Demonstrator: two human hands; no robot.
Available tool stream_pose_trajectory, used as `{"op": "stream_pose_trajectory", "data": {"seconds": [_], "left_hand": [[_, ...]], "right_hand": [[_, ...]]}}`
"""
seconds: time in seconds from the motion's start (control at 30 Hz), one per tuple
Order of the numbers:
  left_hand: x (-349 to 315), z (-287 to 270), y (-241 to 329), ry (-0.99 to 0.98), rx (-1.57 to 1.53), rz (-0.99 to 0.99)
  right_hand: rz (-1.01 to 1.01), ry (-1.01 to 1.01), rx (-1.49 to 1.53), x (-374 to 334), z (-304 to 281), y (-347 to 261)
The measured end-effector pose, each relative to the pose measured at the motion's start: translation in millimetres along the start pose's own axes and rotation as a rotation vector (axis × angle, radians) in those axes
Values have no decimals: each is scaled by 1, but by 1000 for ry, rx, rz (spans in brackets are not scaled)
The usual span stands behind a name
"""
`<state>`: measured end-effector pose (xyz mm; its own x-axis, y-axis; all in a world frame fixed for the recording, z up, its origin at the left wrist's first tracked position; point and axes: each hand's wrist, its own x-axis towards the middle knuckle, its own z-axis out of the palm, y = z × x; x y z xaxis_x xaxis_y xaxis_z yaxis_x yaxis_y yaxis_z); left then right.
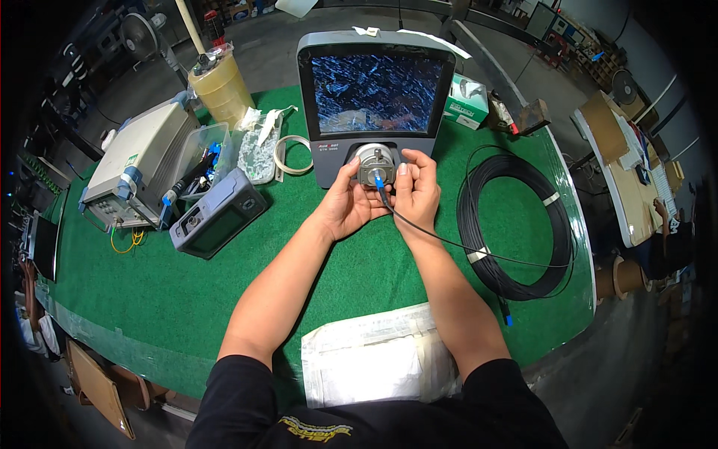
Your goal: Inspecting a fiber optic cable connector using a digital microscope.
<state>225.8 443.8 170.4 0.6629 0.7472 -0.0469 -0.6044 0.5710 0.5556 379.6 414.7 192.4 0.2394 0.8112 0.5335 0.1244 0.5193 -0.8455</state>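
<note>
A grey inspection device [375,71] with a screen stands on the green table [149,299]. Its round metal port [374,162] juts out below the screen. My left hand [351,200] cups the port from the left, thumb on its rim. My right hand [416,191] pinches a blue connector [379,182] on a thin black cable [449,241], which is plugged into the port. The cable runs right to a large black coil [516,224] lying on the table.
A grey handheld meter [217,213] and a white instrument [138,165] sit at left, beside a clear plastic box [203,153], a tape ring [292,155] and a yellowish roll [219,86]. A green-white box [466,101] is behind. White plastic bags [374,363] lie near me.
</note>
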Motion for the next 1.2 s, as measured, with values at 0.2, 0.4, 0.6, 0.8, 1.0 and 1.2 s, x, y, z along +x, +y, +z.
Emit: {"op": "stream_pose_trajectory", "data": {"seconds": [0.2, 0.4, 0.6, 0.8, 1.0, 1.2], "left_hand": [[-1, 0, 1, -5, 5, -11], [-2, 23, 2, 128, 9, 23], [-3, 21, 4, 128, 61, 31], [-3, 15, 4, 52, 52, 33], [-2, 12, 4, 36, 28, 31], [-3, 9, 3, 15, 37, 32]], "right_hand": [[-43, -21, -29, -1, 1, 1], [-57, -20, -34, -1, -2, 6], [-31, -17, -65, -1, 0, 3], [-183, 16, -173, 2, -2, 8], [-98, -33, -130, 1, -2, 9], [-112, -38, -134, 1, -1, 7]]}}
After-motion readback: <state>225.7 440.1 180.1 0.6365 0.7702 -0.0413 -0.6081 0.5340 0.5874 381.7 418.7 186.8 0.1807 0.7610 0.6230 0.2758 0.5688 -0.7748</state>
